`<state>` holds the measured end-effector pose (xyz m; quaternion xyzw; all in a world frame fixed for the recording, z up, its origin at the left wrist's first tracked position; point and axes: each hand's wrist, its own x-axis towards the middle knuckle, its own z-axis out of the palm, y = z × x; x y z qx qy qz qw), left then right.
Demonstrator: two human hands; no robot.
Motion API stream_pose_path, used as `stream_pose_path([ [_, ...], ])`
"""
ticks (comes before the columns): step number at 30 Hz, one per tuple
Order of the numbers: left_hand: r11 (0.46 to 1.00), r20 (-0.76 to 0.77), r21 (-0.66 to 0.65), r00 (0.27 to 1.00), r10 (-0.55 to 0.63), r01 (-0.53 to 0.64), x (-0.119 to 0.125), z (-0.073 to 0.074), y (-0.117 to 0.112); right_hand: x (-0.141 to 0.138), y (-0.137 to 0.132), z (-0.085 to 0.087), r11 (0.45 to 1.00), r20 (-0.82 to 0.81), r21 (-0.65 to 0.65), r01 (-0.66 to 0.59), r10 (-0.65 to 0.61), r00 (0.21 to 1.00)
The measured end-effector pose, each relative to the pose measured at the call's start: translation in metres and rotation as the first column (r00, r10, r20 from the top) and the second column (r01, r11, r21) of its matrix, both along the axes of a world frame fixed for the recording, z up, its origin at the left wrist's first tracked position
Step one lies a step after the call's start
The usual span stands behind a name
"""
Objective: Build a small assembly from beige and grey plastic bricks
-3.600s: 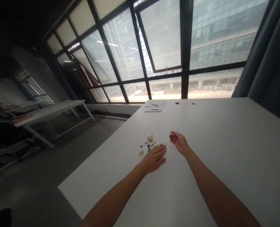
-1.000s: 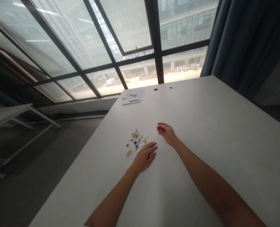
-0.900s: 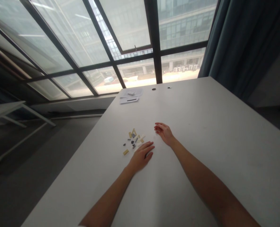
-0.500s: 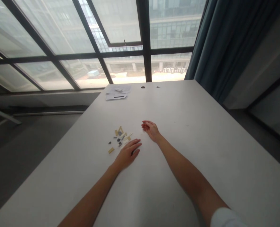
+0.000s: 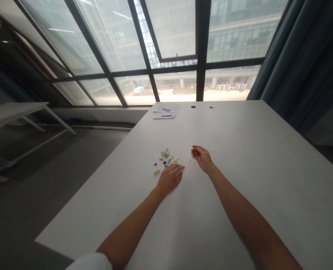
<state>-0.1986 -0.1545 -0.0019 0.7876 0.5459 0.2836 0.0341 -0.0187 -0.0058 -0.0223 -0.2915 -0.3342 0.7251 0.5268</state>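
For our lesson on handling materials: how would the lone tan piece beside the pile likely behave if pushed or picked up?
The tan piece looks tiny and flat, so probably light; it would likely slide, not roll, on the smooth table. Its blocky shape suggests stiff plastic. Lying so low, it may be fiddly to pinch.

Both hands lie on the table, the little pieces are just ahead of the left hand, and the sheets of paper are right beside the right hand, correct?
No. The head view shows the sheets of paper at the far window end of the table, away from the right hand. Both hands do lie on the table, with the little pieces just ahead of the left hand.
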Motion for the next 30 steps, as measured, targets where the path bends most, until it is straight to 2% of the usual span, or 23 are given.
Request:
stream_pose_path([
  [5,0.977,0.075,0.017,0.975,0.209,-0.211,-0.037,0.017,0.009,0.0,0.002,-0.002,1.0,-0.031,-0.011,-0.024,0.023,0.999],
  [8,0.942,0.078,-0.111,0.942,0.326,-0.317,-0.071,0.03,0.012,-0.001,0.004,-0.003,0.999,-0.032,-0.011,-0.033,0.032,0.999],
  [10,0.91,0.038,-0.225,0.93,0.365,-0.348,-0.089,0.034,0.01,-0.002,0.004,-0.003,0.999,-0.022,-0.009,-0.034,0.034,0.999],
  [14,0.85,-0.025,-0.354,0.912,0.409,-0.391,-0.11,0.032,-0.002,-0.002,0.004,-0.005,0.999,-0.018,-0.017,-0.037,0.037,0.999],
  [18,0.836,-0.015,-0.338,0.89,0.455,-0.433,-0.113,0.028,-0.005,-0.003,0.004,-0.006,0.998,-0.04,-0.034,-0.045,0.044,0.998],
  [24,0.837,-0.019,-0.296,0.88,0.476,-0.459,-0.107,0.028,0.026,-0.003,0.002,-0.007,0.999,-0.04,-0.025,-0.045,0.044,0.998],
  [26,0.856,-0.025,-0.249,0.887,0.461,-0.452,-0.103,0.028,0.039,-0.003,0.003,-0.008,0.999,-0.038,-0.027,-0.045,0.044,0.998],
  [28,0.911,-0.035,-0.194,0.931,0.363,-0.363,-0.099,0.026,0.05,-0.004,0.003,-0.008,0.998,-0.035,-0.03,-0.047,0.046,0.998],
  [30,0.963,-0.067,-0.185,0.981,0.185,-0.194,-0.097,0.021,0.058,-0.004,0.003,-0.008,0.998,-0.032,-0.032,-0.048,0.047,0.998],
])
